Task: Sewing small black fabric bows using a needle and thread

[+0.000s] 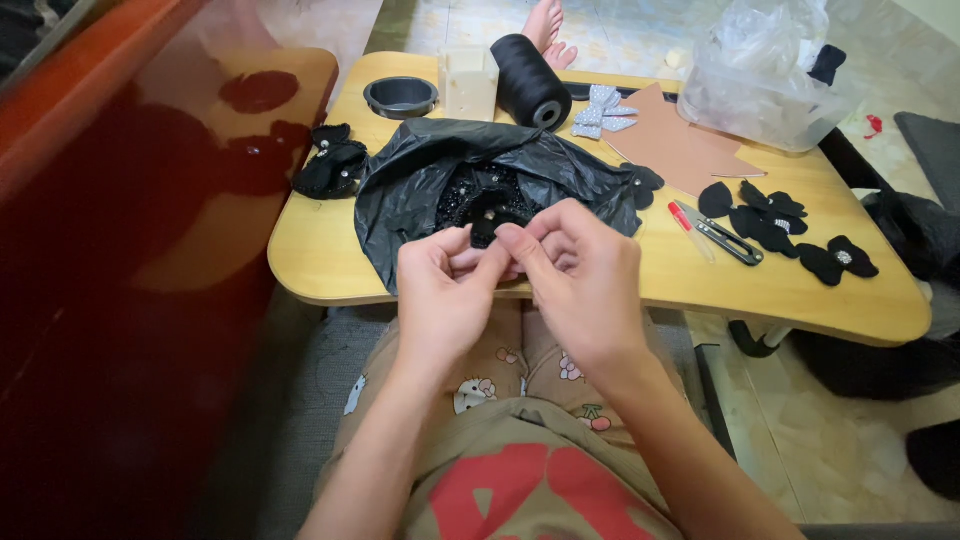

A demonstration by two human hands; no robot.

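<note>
My left hand [445,295] and my right hand [580,275] meet in front of my chest at the near edge of a small yellow table [320,250]. Their fingertips pinch together on a small black fabric piece [487,232], which is mostly hidden by the fingers. Just behind the hands lies an open black plastic bag [420,180] holding black beaded pieces [470,195].
On the table sit a large spool of black thread [527,80], a round black lid [400,97], a silver bow [603,110], brown card [670,140], thread snips [722,235], black fabric flowers [775,225], a black bow [332,165] and a clear plastic bag [760,80]. Someone's bare foot [547,30] rests beyond the table.
</note>
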